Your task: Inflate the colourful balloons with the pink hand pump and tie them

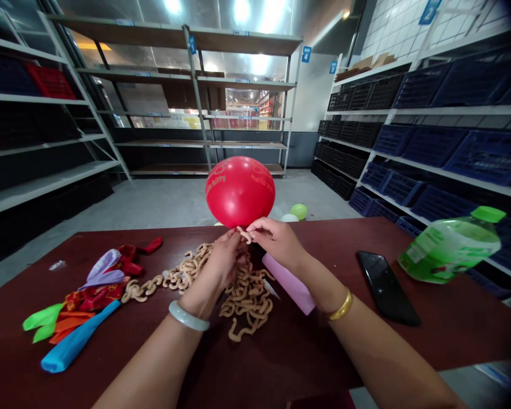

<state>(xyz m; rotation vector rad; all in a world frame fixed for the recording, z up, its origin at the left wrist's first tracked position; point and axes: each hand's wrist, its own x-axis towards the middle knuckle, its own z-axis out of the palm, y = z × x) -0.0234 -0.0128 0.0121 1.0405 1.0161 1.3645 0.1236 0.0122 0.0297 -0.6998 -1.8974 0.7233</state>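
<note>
An inflated red balloon (241, 193) with printed lettering stands above the table's far edge, its neck down at my fingers. My left hand (226, 255) is closed round the balloon's neck, which the fingers mostly hide. Beside it, my right hand (276, 238) pinches a short tan curled piece (244, 234) against the neck. Under and around the hands lies a heap of tan curled pieces (247, 301), with more trailing left. A pink flat balloon (288, 284) lies below my right forearm.
Flat balloons, among them a blue one (80, 336) and a lilac one (104, 268), lie at left on the dark red table (145, 352). At right are a black phone (387, 288) and a green bottle (451, 248). A green balloon (298, 212) is beyond the table.
</note>
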